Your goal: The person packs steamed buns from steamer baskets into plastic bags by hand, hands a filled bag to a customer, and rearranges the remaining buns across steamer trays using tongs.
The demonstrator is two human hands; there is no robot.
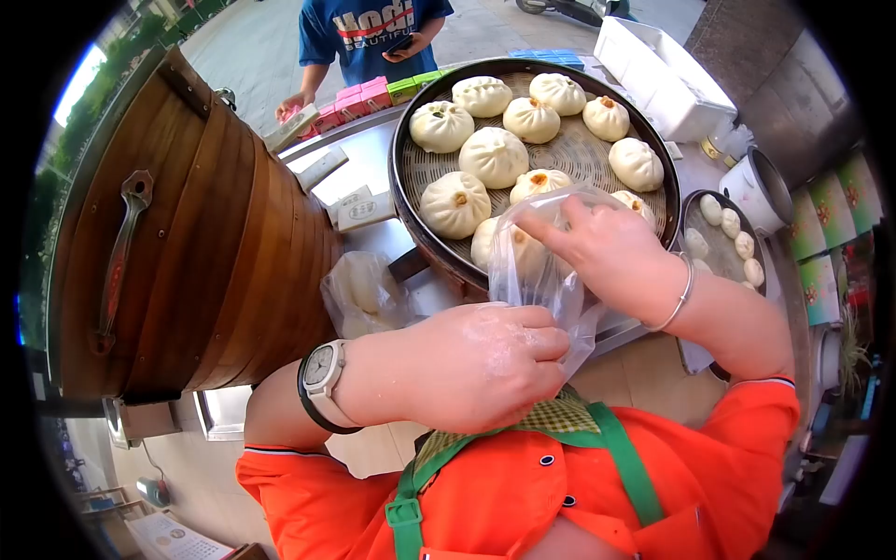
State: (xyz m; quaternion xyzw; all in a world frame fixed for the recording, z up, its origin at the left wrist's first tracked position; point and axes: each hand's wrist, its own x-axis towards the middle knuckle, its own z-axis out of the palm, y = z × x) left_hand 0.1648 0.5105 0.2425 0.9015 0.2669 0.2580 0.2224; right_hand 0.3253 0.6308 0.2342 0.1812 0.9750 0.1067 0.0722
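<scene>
A clear plastic bag (581, 327) hangs between my hands at the near edge of a round steamer tray (411, 201). My left hand (490, 359), dusted with white flour, is closed on the bag's lower part. Above and to the right, my right hand (607, 245) grips the bag's upper part, its index finger stretched over the opening. Several steamed buns (493, 157) sit on the tray's woven mat, and one bun shows through the plastic. Whether that bun is inside the bag or behind it, I cannot tell.
Tall wooden steamers (215, 252) stand at the left. Another bag (364, 289) lies left of the tray. A smaller tray (728, 245) of buns and a white foam box (653, 79) are at the right. A person (369, 42) stands across the counter, holding a phone.
</scene>
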